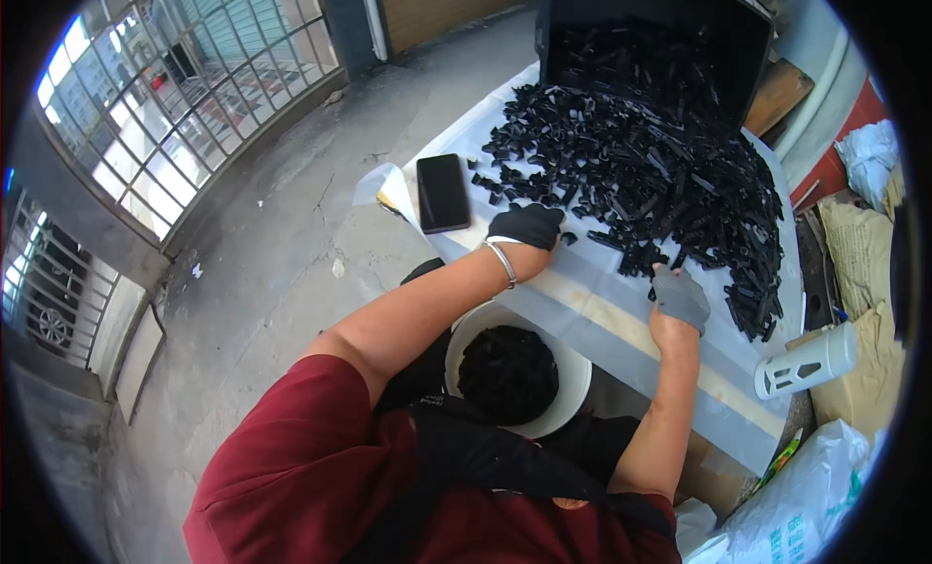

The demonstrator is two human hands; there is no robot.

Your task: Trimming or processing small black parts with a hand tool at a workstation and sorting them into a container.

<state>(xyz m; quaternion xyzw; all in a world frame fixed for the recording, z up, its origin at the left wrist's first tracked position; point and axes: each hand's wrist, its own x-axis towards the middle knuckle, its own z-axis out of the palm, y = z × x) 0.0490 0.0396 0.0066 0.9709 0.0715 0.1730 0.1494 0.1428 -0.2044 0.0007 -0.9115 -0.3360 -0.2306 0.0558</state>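
A heap of small black plastic pieces (641, 166) is spread over a table (621, 316) covered with white sheeting. My left hand (529, 232), in a black glove with bare fingertips, lies at the near left edge of the heap. Its fingers are curled in, and what they hold, if anything, is hidden; one loose piece lies just beside it. My right hand (678, 298), in a grey glove with bare fingertips, is at the heap's near side. Its thumb and finger pinch at a small black piece. Below the table edge, a white bucket (580, 394) holds more black pieces.
A phone (444, 193) lies at the table's left corner. A large black bin (660, 40) lies tipped at the back, pieces inside. A white slotted plastic holder (808, 362) is at the right edge, near brown sacks (854, 263) and a white bag (806, 496). Barred windows stand left.
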